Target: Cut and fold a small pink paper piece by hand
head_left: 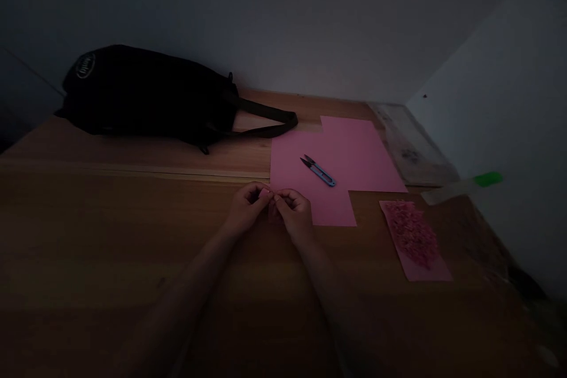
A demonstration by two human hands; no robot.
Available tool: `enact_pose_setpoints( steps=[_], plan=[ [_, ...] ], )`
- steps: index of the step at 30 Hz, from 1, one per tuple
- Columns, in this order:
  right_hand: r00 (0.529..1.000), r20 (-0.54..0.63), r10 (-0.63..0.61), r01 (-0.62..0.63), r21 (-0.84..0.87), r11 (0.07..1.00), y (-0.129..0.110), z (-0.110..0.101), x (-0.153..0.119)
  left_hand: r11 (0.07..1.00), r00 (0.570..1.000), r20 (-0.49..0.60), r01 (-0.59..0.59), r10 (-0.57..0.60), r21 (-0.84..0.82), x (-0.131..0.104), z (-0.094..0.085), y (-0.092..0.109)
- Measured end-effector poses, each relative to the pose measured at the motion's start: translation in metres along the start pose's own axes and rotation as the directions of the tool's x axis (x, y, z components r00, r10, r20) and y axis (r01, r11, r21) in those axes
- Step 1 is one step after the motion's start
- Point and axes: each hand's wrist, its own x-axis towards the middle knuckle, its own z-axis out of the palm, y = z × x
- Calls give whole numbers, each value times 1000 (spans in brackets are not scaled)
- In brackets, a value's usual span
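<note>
My left hand (245,208) and my right hand (295,212) meet at the fingertips near the middle of the view. Both pinch a small pink piece (264,193); dim light hides its exact shape. Some pinkish material hangs below the fingers, too dark to make out. Just beyond my right hand lie overlapping pink sheets (363,156), and small blue thread snips (319,171) rest on them with the blades pointing to the upper left. Farther right, a heap of shredded pink bits (414,233) sits on a smaller pink card (429,271).
A black bag (150,91) lies at the back left, its strap (270,115) reaching toward the pink sheets. Clear plastic packaging (410,144) is at the back right, with a green-capped translucent item (456,189) nearer. Walls bound the wooden table (110,236) behind and right.
</note>
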Motion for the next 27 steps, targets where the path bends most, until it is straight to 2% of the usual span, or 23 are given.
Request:
enact_pose_setpoints(
  steps=[5,15,20,27],
  plan=[
    [1000,-11,20,-20,-2,1000,-2,0,0,1000,1000,-1,-5,5,-6,0,0,-1],
    [1000,-11,-19,19,-55,998,1,-2,1,999,999,-3,-34,34,-12,1,0,-2],
    [998,-43,-48,46,-62,997,0,-1,1,999,1000,5,-12,12,-51,0,0,-1],
    [999,-50,-11,9,-53,999,1,-1,1,998,1000,6,-11,11,-56,0,1,-1]
  ],
)
